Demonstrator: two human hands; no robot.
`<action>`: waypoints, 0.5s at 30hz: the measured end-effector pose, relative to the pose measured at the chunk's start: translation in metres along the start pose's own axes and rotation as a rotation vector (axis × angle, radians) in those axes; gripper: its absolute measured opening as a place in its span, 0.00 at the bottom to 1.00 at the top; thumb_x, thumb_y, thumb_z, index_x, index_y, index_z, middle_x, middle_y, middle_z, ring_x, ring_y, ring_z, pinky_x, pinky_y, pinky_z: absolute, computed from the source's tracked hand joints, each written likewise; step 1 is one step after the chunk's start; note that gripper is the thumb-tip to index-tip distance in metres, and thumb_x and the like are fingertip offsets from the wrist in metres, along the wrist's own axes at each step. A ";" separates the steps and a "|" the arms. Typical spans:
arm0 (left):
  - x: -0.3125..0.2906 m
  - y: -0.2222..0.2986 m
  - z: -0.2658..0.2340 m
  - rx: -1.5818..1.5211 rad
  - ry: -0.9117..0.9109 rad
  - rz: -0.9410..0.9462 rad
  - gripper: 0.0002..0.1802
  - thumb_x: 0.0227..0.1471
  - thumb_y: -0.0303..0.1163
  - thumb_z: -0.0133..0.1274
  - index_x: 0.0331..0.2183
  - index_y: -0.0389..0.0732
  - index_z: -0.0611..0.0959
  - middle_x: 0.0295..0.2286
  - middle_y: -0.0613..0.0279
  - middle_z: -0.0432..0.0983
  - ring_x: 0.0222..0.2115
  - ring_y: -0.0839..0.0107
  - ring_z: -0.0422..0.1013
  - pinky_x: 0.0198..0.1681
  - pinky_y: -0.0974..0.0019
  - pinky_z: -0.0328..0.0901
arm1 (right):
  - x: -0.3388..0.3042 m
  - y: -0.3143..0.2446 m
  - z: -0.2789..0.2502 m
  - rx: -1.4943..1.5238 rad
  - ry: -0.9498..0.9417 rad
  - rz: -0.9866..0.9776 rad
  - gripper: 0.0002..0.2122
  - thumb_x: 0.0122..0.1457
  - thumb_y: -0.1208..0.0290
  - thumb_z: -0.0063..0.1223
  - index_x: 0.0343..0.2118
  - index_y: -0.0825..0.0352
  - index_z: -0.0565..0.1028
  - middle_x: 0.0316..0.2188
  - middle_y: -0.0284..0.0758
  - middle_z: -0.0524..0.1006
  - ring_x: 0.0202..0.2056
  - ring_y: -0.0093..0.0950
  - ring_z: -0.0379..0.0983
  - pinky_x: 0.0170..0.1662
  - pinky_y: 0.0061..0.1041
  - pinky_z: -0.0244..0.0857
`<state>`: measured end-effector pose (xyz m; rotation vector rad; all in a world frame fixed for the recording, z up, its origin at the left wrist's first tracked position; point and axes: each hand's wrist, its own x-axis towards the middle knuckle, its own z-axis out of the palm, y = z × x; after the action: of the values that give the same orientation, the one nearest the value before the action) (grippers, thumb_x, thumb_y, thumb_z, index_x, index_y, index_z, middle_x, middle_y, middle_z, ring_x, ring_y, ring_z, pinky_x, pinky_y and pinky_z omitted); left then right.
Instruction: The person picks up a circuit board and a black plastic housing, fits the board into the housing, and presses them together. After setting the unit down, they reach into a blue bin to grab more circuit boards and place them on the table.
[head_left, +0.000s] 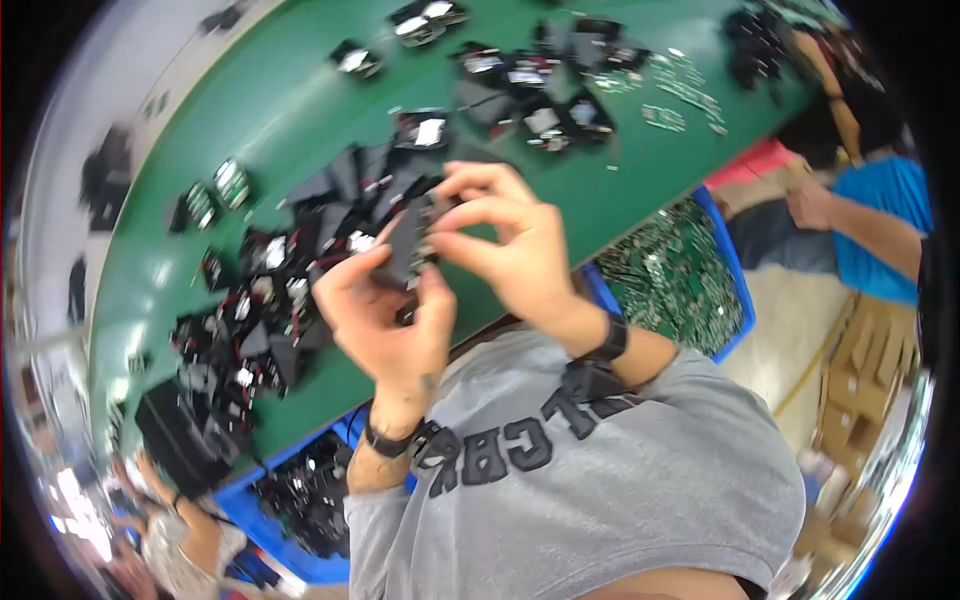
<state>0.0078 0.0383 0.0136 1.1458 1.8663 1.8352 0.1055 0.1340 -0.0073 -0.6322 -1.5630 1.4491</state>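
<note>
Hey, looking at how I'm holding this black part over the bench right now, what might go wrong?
Both hands, left hand and right hand, grip the small black part by the fingertips in mid-air; a slip would likely drop it into the heap of similar black parts on the green table, where it may be hard to find. The picture is blurred, suggesting quick motion, so misalignment seems possible.

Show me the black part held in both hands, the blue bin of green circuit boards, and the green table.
black part (408,245), head view, on its dark flat face.
blue bin (738,270), head view, on its right rim.
green table (300,110), head view, on bare green surface.
</note>
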 end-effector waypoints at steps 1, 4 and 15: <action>0.001 -0.007 0.004 -0.058 0.001 -0.033 0.22 0.50 0.19 0.55 0.45 0.36 0.66 0.34 0.57 0.72 0.29 0.76 0.72 0.27 0.76 0.67 | -0.001 0.007 0.000 0.090 0.038 -0.020 0.06 0.45 0.82 0.63 0.28 0.68 0.80 0.45 0.37 0.72 0.57 0.37 0.61 0.59 0.35 0.56; 0.007 0.001 0.005 -0.138 -0.009 -0.068 0.25 0.47 0.19 0.57 0.46 0.35 0.65 0.39 0.54 0.68 0.36 0.71 0.71 0.35 0.73 0.69 | 0.000 0.009 -0.001 0.121 -0.033 -0.133 0.08 0.48 0.81 0.61 0.32 0.66 0.81 0.49 0.37 0.69 0.60 0.37 0.56 0.60 0.38 0.54; 0.168 0.019 -0.010 0.646 -0.371 0.116 0.20 0.53 0.21 0.49 0.49 0.38 0.73 0.42 0.61 0.73 0.35 0.76 0.74 0.36 0.76 0.66 | -0.080 0.029 -0.150 -0.530 0.199 -0.468 0.08 0.50 0.82 0.46 0.23 0.67 0.78 0.23 0.34 0.78 0.27 0.30 0.75 0.32 0.26 0.69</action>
<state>-0.1004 0.1453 0.0871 1.6833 2.2441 0.9632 0.2662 0.1484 -0.0676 -0.6302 -1.7921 0.6070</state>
